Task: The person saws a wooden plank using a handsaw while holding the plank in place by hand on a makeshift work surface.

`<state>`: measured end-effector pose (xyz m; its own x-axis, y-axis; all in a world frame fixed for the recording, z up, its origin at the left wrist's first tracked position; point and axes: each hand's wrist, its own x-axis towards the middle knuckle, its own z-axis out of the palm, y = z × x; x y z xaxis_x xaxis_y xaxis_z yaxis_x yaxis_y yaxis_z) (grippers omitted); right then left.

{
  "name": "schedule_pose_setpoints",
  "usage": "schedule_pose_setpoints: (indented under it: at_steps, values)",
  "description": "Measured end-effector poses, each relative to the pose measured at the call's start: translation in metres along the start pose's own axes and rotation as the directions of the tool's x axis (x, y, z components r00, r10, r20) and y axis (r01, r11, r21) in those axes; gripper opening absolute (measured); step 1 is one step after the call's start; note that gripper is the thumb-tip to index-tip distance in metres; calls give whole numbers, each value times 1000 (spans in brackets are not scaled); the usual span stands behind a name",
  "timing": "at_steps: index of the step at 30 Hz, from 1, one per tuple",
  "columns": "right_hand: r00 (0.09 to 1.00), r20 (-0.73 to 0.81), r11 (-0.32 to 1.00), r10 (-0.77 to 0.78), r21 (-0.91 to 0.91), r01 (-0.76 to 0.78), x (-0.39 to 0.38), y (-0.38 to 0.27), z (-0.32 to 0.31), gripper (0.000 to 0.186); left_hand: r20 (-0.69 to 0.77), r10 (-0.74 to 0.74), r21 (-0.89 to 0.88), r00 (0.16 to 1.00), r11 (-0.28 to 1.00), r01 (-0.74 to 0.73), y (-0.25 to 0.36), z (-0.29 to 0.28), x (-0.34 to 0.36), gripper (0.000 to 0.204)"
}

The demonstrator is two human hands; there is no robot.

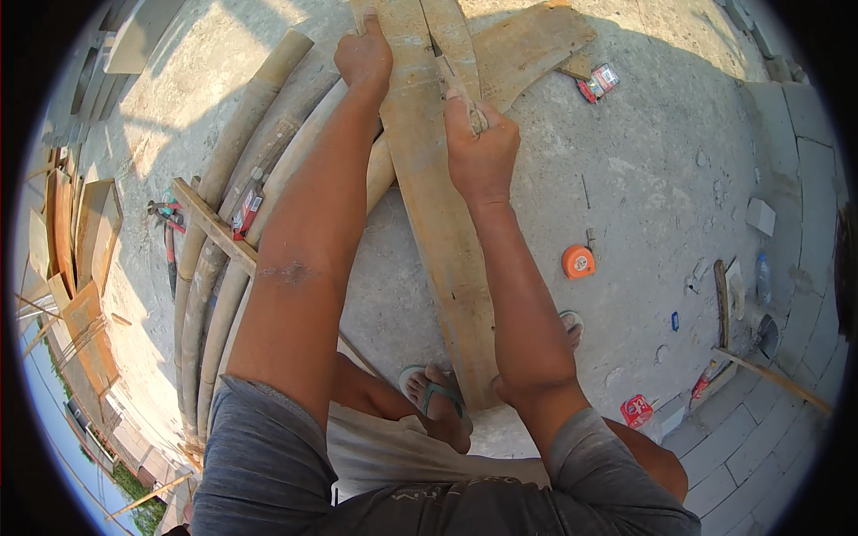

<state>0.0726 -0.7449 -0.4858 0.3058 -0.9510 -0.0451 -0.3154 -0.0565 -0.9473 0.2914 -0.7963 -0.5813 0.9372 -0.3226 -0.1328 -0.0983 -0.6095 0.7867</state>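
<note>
A long, worn wooden plank (424, 179) slants from the top of the view down toward my legs. My left hand (364, 58) grips its left edge near the far end, thumb on the upper face. In my right hand (484, 152), fingers closed round the handle, is a handsaw (446, 76). Its blade sits in a narrow lengthwise slit in the plank, just right of my left hand. Most of the blade is hidden. A sandalled foot (436, 393) is beside the plank's near end.
Bamboo poles (255, 116) lie left, crossed by a small wood strip (214, 223); pliers (166, 210) are beside them. Another board (532, 54) lies beyond the plank. An orange tape measure (579, 262) and a red-and-white packet (600, 82) rest right. A block wall (746, 438) borders the right.
</note>
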Motion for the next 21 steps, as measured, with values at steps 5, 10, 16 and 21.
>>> schedule_pose_setpoints:
  at_steps: [5,10,16,21]
  values:
    - [995,66,980,80,178,-90,-94,-1,-55,26,-28,-15,-76,999,997,13,-11,-15,4,84]
    - [998,42,985,44,165,-51,-79,9,-44,27,48,5,-27,999,1000,-3,-7,-20,-3,76]
    - [996,55,977,73,195,-83,-48,16,-26,24,106,-53,-194,993,978,73,0,-26,-13,72]
    - [998,40,982,57,181,-64,-117,6,-62,22,51,-54,-128,997,990,60,0,-29,-6,72]
